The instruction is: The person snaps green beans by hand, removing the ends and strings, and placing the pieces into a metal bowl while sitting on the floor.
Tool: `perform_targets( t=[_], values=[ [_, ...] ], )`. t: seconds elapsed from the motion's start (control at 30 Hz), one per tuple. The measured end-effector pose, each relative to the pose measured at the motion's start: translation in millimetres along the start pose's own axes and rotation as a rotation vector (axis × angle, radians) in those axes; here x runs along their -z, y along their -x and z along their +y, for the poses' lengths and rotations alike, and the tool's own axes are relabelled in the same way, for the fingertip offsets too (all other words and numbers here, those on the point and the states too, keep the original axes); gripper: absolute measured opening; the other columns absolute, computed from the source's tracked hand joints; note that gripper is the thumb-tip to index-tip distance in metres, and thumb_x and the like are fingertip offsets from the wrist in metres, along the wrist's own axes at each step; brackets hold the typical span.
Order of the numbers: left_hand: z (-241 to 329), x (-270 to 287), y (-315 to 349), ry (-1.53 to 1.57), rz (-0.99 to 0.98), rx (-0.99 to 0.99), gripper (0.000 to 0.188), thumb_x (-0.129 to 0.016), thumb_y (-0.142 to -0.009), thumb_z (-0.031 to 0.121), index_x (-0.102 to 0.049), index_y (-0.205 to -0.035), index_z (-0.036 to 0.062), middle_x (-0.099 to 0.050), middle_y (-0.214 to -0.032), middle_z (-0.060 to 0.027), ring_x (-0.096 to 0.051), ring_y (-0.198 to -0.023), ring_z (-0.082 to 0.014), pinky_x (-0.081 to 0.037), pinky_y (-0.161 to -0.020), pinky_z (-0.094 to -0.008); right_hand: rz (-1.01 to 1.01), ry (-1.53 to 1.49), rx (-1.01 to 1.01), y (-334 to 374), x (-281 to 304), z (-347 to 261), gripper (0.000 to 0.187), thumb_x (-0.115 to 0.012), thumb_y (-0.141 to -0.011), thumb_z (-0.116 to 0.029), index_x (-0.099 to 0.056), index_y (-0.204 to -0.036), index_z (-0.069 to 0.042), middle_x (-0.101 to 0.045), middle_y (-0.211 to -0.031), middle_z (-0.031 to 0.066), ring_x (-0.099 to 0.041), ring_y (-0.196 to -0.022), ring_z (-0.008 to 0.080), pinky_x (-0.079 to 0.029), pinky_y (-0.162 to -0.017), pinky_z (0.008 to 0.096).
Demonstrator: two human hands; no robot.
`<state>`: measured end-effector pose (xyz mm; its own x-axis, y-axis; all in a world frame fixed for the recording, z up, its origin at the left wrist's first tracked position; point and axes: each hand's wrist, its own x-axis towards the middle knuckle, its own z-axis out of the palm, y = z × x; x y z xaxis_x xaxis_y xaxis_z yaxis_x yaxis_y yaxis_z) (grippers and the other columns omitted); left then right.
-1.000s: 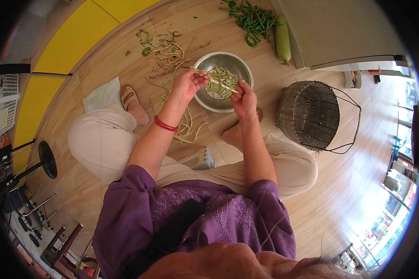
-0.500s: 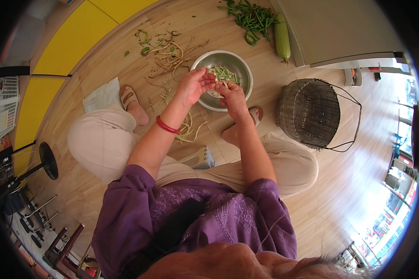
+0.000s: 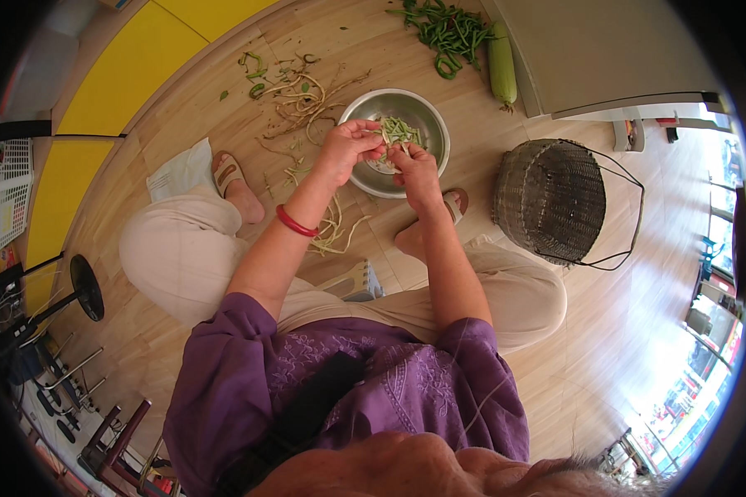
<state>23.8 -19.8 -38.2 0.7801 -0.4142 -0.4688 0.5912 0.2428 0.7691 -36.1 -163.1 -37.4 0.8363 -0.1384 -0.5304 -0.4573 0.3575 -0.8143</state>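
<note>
A round metal bowl stands on the floor between my feet, with short pale-green bean pieces in it. Over its left part, my left hand is closed in a pinch, the fingertips at a pale long bean. Close beside it, my right hand is also pinched, thumb and forefinger on the same bean as far as I can see. Fingers hide much of the bean. Long pale beans lie loose on the floor to the left of the bowl, and more beans lie below my left wrist.
A dark woven basket with a tall handle lies to the right. Green peppers and a long light-green gourd rest at the far right beside a cabinet. A white bag lies by my left foot. Yellow cabinets line the left.
Both hands have shifted slightly over the bowl. My left fingers have drawn closer together into a pinch, and my right hand has turned a little at the bean.
</note>
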Motion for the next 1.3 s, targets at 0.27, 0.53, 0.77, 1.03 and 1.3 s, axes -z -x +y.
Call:
perform_targets(
  t=[0.27,0.53,0.77,1.03,1.3],
  values=[
    [-4.5,0.4,-4.0,-0.179,-0.087,-0.085,0.029,-0.057,-0.081,0.000,-0.051,-0.109,-0.0027,-0.060,-0.093,-0.0090,-0.058,-0.079,-0.0138,-0.049,-0.071,-0.0247,-0.013,0.103,0.055,0.2,-3.2,-1.2,0.009,-0.061,-0.079,-0.016,-0.061,-0.080,-0.007,-0.052,-0.063,-0.0057,-0.040,-0.051,0.0019,-0.030,-0.043,0.0174],
    [-10.1,0.1,-8.7,-0.186,-0.073,-0.188,0.031,-0.056,-0.084,0.006,-0.050,-0.114,-0.0032,-0.060,-0.096,-0.0088,-0.058,-0.084,-0.0125,-0.046,-0.076,-0.0245,-0.028,-0.141,-0.020,-1.4,6.2,-1.6,0.008,-0.059,-0.081,-0.015,-0.060,-0.082,-0.007,-0.053,-0.067,-0.0044,-0.039,-0.050,0.0027,-0.029,-0.042,0.0178],
    [-11.8,-6.1,-5.1,-0.520,-0.182,-0.111,0.022,-0.058,-0.086,0.017,-0.062,-0.094,-0.0028,-0.063,-0.088,-0.0049,-0.055,-0.083,-0.0087,-0.043,-0.076,-0.0227,-0.050,-0.193,-0.042,-5.0,10.4,0.7,0.009,-0.059,-0.084,-0.017,-0.058,-0.082,-0.008,-0.052,-0.067,-0.0050,-0.037,-0.049,0.0027,-0.028,-0.042,0.0185],
    [-10.8,-3.1,1.2,-0.321,-0.147,-0.032,0.012,-0.059,-0.084,0.013,-0.062,-0.084,0.0016,-0.061,-0.079,-0.0007,-0.052,-0.074,-0.0067,-0.042,-0.068,-0.0215,-0.032,-0.165,-0.034,-0.2,4.7,-2.6,0.016,-0.060,-0.083,-0.022,-0.060,-0.083,-0.006,-0.047,-0.059,-0.0050,-0.033,-0.045,0.0035,-0.027,-0.041,0.0196],
    [-13.9,3.4,-2.5,-0.225,0.008,-0.138,0.010,-0.057,-0.084,0.014,-0.060,-0.086,0.0045,-0.060,-0.079,-0.0005,-0.054,-0.074,-0.0084,-0.041,-0.066,-0.0224,-0.112,-0.086,-0.034,3.4,5.0,-5.7,0.008,-0.062,-0.078,-0.012,-0.061,-0.076,-0.004,-0.043,-0.052,-0.0047,-0.031,-0.043,0.0047,-0.025,-0.041,0.0209]
  ],
)
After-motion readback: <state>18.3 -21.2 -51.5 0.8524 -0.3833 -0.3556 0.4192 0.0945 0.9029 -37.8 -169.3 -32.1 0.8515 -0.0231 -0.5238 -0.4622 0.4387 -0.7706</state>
